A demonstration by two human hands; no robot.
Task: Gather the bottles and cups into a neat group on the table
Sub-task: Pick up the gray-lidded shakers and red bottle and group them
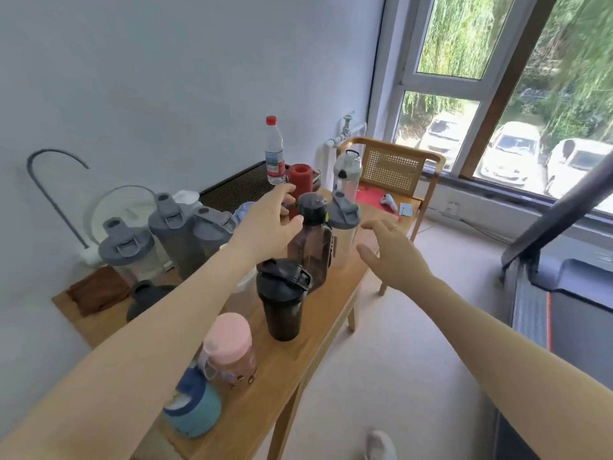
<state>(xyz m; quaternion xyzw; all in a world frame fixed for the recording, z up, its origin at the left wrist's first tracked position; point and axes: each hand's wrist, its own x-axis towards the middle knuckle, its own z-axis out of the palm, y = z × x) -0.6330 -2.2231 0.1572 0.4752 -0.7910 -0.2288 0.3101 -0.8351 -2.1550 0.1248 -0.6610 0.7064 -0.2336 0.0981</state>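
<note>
Many bottles and cups stand on a long wooden table. My left hand reaches over the middle, fingers apart, just left of a dark brown bottle with a black cap and in front of a red cup. My right hand hovers open to the right of a clear shaker with a grey lid. A black shaker stands nearer, then a pink-lidded bottle and a blue-and-teal bottle. Grey shakers cluster at the left. A red-capped water bottle stands at the back.
A wicker chair with a red cloth and a white controller stands beyond the table's far end. A brown cloth lies at the table's left corner. A white fan leans by the wall. A treadmill fills the right side.
</note>
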